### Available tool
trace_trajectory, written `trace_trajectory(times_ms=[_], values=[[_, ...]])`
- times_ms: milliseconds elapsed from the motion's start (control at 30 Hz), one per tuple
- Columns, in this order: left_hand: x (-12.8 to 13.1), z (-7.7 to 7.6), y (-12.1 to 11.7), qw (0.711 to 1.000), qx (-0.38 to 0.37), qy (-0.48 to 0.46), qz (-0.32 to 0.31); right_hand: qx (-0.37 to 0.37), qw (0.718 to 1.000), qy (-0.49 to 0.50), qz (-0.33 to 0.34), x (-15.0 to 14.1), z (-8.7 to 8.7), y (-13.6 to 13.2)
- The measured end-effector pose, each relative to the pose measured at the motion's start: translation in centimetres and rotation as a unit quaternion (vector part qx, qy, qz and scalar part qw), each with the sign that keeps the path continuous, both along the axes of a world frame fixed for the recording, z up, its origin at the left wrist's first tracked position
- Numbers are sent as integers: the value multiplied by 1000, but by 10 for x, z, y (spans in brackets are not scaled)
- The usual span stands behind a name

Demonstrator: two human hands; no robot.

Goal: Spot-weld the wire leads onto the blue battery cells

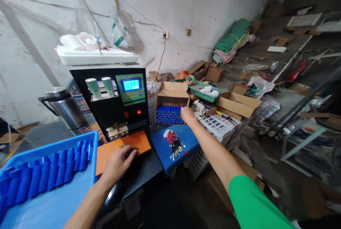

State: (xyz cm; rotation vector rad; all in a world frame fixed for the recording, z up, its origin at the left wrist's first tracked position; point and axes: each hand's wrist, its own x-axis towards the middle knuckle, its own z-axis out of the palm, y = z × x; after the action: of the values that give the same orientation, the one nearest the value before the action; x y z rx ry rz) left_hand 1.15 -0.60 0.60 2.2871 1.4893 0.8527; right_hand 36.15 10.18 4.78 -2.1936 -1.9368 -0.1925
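My left hand (121, 159) rests on an orange board (106, 154) in front of a black spot welder (93, 111) with a lit blue screen. Its fingers are bent, with the thumb apart from them, and I see nothing held. My right hand (188, 114) reaches to the right end of a cardboard box (173, 90) packed with blue cylindrical batteries (169, 114). The fingers are closed at the top row, on a battery there; the fingertips are partly hidden. Red and black wire leads (173, 143) with white connectors lie on a blue sheet (161, 147) between my hands.
At the left, a blue tray (93, 150) holds rows of blue battery packs (53, 168). A steel jug (65, 108) stands behind it. A green tray (204, 92) with white parts, a white plastic crate (220, 126) and open cartons (239, 104) are at the right.
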Motion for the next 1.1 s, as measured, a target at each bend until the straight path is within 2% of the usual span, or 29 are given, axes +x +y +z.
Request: trace_trajectory(times_ms=[167, 367, 433, 500, 567, 600, 667, 800, 1100], values=[[2, 4, -3, 1000, -8, 3, -9, -24, 999, -8, 42, 14, 4, 1], [1, 6, -4, 1000, -16, 6, -8, -52, 999, -13, 7, 14, 3, -4], [1, 5, -3, 1000, -19, 2, -11, -22, 1000, -3, -1, 11, -3, -12], [1, 4, -3, 1000, -21, 2, -15, 39, 999, 20, -2, 5, -12, -23], [1, 2, -2, 1000, -20, 5, -17, 87, 995, 53, 24, -3, -26, -32], [1, 2, -1, 1000, -18, 7, -17, 82, 993, 72, 40, -8, -33, -34], [1, 1, -1, 1000, -14, 6, -15, 27, 991, 116, 55, -16, -46, -33], [0, 0, -2, 1000, -16, 2, -15, -86, 979, 181, 42, -31, -64, -18], [2, 2, -3, 1000, -19, 7, -15, -106, 960, 252, -51, -39, -83, 1]])
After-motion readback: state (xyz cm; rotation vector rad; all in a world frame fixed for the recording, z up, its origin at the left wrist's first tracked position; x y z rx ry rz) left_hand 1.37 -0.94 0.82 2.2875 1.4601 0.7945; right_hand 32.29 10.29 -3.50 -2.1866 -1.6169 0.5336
